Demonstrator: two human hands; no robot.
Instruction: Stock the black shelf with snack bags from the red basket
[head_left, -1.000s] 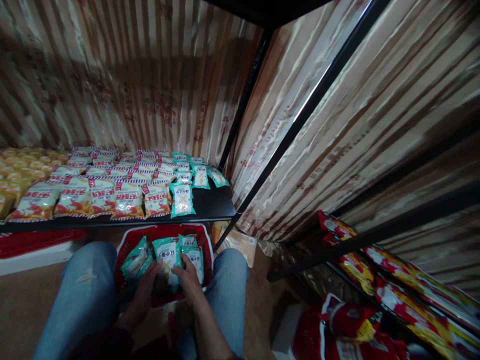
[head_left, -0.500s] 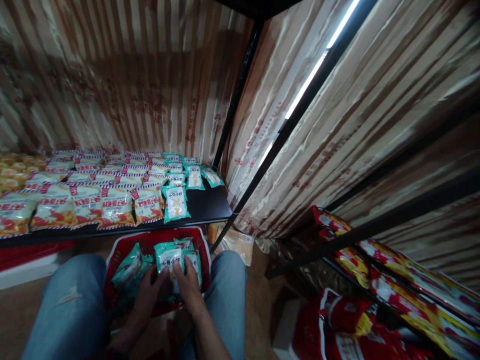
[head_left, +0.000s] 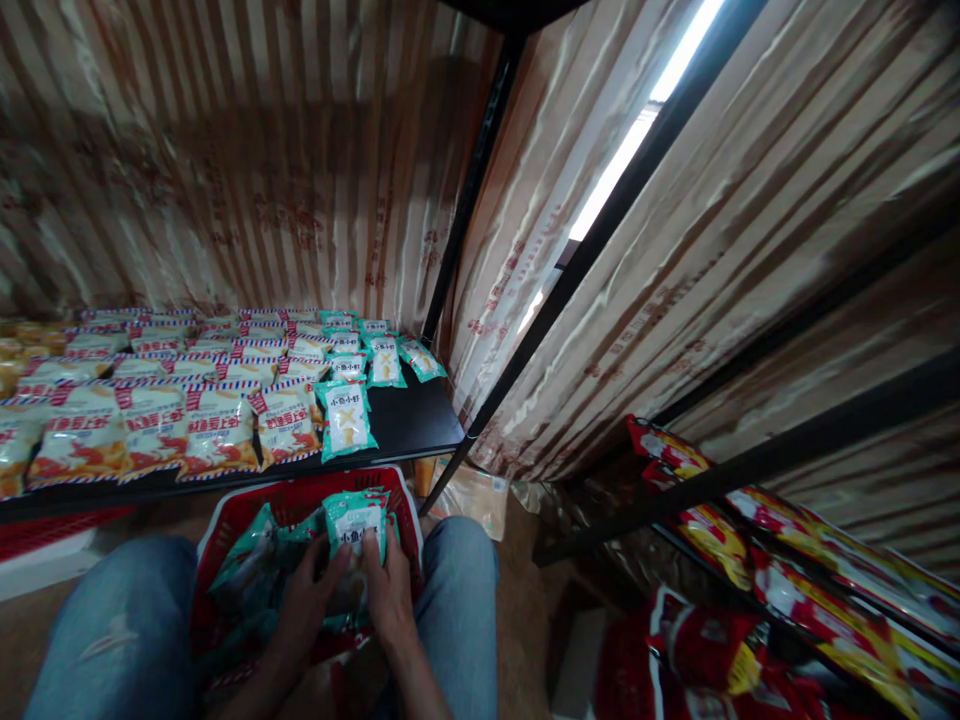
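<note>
Between both my hands is a teal-and-white snack bag, its printed face turned up. My left hand grips its left lower side, and my right hand has its thumb on the front and fingers round the right side. Under them a red plastic basket with a white rim sits between my knees, holding several more teal bags. On the black shelf just beyond, teal snack bags stand in a short column, with a few more to their right.
Rows of white-and-orange snack bags fill the shelf's left side. A black slanted post rises at the shelf's right corner. To the right, a lower shelf holds red-and-yellow packets, with a red basket below. Patterned curtains hang behind.
Both hands and the held bag have shifted slightly right and lower in view, still over the basket. The camera view has moved a little; the shelf bags stay in their places.
</note>
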